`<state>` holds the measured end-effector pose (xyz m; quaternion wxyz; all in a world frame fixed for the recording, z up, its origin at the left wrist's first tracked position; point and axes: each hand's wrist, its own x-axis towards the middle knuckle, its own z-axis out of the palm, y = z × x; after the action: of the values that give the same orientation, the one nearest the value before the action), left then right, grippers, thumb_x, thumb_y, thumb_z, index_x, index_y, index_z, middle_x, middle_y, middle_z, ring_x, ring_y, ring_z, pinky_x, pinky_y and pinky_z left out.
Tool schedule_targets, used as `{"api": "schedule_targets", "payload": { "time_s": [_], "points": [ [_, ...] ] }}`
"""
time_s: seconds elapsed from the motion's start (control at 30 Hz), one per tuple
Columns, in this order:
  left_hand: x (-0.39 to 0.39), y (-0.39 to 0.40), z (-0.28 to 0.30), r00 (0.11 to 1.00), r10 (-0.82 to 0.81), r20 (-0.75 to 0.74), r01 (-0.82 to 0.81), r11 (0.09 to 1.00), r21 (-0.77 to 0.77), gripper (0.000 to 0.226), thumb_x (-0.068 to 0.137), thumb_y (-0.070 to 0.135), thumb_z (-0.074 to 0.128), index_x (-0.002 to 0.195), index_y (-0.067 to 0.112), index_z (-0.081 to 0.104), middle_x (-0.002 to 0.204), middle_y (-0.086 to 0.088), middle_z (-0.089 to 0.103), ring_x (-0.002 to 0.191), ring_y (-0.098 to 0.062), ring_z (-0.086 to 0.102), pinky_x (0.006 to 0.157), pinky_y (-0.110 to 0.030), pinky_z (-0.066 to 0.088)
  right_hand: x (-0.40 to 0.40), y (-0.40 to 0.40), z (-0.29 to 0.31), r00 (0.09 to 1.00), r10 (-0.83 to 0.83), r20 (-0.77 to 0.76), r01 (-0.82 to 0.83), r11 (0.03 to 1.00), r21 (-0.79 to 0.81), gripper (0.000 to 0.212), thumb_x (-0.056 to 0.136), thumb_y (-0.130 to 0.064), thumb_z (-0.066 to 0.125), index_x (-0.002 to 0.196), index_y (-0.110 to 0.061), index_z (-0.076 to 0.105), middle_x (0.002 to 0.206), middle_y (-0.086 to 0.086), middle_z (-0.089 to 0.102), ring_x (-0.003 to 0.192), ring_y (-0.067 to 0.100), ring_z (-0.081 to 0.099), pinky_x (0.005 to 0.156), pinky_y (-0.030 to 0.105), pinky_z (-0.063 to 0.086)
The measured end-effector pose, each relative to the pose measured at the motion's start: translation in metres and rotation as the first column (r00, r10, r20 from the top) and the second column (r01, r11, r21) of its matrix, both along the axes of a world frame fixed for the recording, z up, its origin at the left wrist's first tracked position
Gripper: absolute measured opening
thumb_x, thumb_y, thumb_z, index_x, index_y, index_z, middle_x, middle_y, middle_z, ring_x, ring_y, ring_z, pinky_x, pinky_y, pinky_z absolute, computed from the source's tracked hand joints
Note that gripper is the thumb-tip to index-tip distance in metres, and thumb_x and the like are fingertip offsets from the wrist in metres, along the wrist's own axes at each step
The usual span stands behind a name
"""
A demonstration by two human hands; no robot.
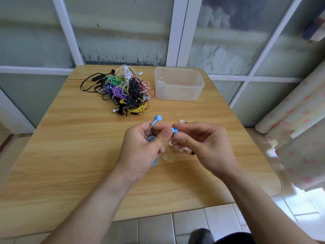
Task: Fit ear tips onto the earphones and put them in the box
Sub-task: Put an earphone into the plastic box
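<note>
Two hands over wooden surface (73, 148): left hand (140, 152) grip pinching blue earbud (173, 129) and coiled cord; right hand (204, 143) fingertips pinching at its nozzle. Best held steady, tip pushed on squarely. Loose ear tips (165, 157) beneath; box (179, 83) beyond.

Both bare forearms reach forward over the wooden table (70, 155), converging toward its middle; the left hand (140, 150) is raised above the tabletop, palm turned inward, fingers curled, thumb pressed against the forefinger in a pinch; the right hand (205, 147) sits just beside it, nearer the table's right edge, back of the hand facing up, thumb and forefinger pinched together; the two sets of fingertips nearly touch.
</note>
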<state>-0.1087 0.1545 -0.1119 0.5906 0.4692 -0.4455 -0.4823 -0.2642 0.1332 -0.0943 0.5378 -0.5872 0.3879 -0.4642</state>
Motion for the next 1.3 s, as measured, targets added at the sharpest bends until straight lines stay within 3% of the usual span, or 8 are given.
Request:
{"api": "schedule_targets", "payload": {
  "time_s": [0.23, 0.53, 0.63, 0.83, 1.07, 1.3],
  "points": [
    [-0.004, -0.001, 0.001, 0.989, -0.046, -0.141, 0.049, 0.999, 0.018, 0.021, 0.073, 0.026, 0.069, 0.088, 0.011, 0.069, 0.06, -0.004, 0.054, 0.044, -0.01, 0.039, 0.041, -0.018, 0.031, 0.0, -0.001, -0.001, 0.999, -0.031, 0.024, 0.033, 0.996, -0.086, 0.019, 0.073, -0.004, 0.073, 0.092, 0.0, 0.071, 0.072, 0.011, 0.074, 0.06, 0.018, 0.07, 0.059, 0.024, 0.056],
    [-0.001, 0.0, 0.0, 0.985, -0.063, -0.158, 0.068, 0.997, 0.026, 0.021, 0.073, 0.028, 0.071, 0.088, 0.013, 0.071, 0.069, -0.008, 0.058, 0.048, -0.013, 0.04, 0.04, -0.018, 0.03, -0.001, -0.002, -0.001, 1.0, -0.005, 0.029, 0.008, 0.993, -0.118, 0.019, 0.074, -0.004, 0.072, 0.093, -0.001, 0.072, 0.068, 0.008, 0.073, 0.058, 0.017, 0.068, 0.058, 0.023, 0.054],
    [0.0, 0.001, 0.001, 0.989, -0.071, -0.13, 0.076, 0.997, 0.031, 0.022, 0.072, 0.029, 0.071, 0.088, 0.014, 0.071, 0.069, -0.016, 0.051, 0.05, -0.016, 0.038, 0.04, -0.019, 0.03, -0.002, -0.002, -0.001, 1.0, 0.001, 0.019, 0.001, 0.992, -0.124, 0.017, 0.074, -0.004, 0.073, 0.091, -0.002, 0.072, 0.069, 0.007, 0.074, 0.057, 0.018, 0.068, 0.058, 0.023, 0.054],
    [0.001, 0.0, 0.001, 0.992, -0.089, -0.091, 0.093, 0.995, 0.04, 0.017, 0.071, 0.029, 0.072, 0.084, 0.019, 0.072, 0.063, -0.014, 0.048, 0.051, -0.017, 0.038, 0.041, -0.019, 0.032, -0.003, -0.003, -0.001, 0.998, 0.053, 0.04, -0.049, 0.992, -0.113, 0.015, 0.072, -0.002, 0.072, 0.087, -0.002, 0.071, 0.07, 0.007, 0.074, 0.058, 0.02, 0.067, 0.058, 0.025, 0.055],
    [0.004, 0.0, 0.001, 0.984, -0.164, -0.072, 0.17, 0.981, 0.094, 0.031, 0.071, 0.027, 0.07, 0.094, 0.007, 0.071, 0.062, -0.011, 0.045, 0.051, -0.015, 0.038, 0.041, -0.017, 0.033, -0.007, -0.004, -0.001, 0.993, 0.112, 0.031, -0.109, 0.991, -0.08, 0.017, 0.069, 0.002, 0.073, 0.085, -0.001, 0.07, 0.069, 0.007, 0.073, 0.056, 0.018, 0.067, 0.054, 0.018, 0.05],
    [0.004, 0.0, 0.003, 0.951, -0.265, -0.161, 0.288, 0.947, 0.141, 0.037, 0.071, 0.017, 0.067, 0.1, -0.007, 0.064, 0.056, 0.002, 0.055, 0.045, -0.01, 0.038, 0.038, -0.016, 0.03, -0.01, -0.006, -0.004, 0.99, 0.137, 0.03, -0.137, 0.991, -0.002, 0.015, 0.065, -0.001, 0.075, 0.079, 0.0, 0.069, 0.066, 0.015, 0.07, 0.054, 0.023, 0.066, 0.056, 0.027, 0.056]
  ]
}}
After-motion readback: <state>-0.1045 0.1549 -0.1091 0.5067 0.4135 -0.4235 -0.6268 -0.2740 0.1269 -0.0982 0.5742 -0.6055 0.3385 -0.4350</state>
